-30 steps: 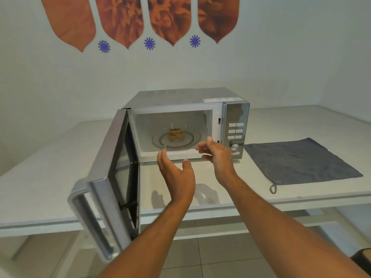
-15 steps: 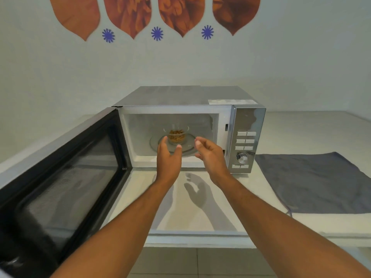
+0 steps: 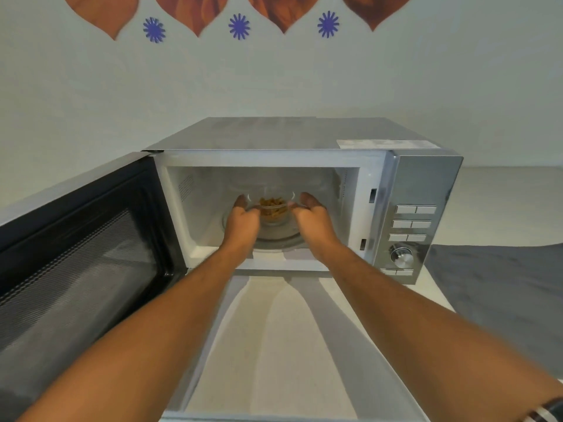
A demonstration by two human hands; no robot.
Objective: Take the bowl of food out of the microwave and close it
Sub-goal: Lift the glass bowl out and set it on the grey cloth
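A silver microwave (image 3: 274, 138) stands on a white table with its door (image 3: 85, 254) swung wide open to the left. Inside, a small clear glass bowl of orange-brown food (image 3: 272, 210) sits on the glass turntable (image 3: 280, 237). Both my hands are inside the cavity. My left hand (image 3: 243, 223) cups the bowl's left side, thumb against the glass. My right hand (image 3: 310, 220) cups its right side, thumb at the rim. The bowl rests on the turntable.
The control panel (image 3: 411, 223) with buttons and a knob is on the microwave's right. A grey cloth (image 3: 499, 284) lies on the table (image 3: 274, 345) to the right. The open door takes up the left foreground. A wall stands close behind.
I have moved closer to the microwave. Both hands went from in front of the opening into the cavity and closed around the bowl's sides.
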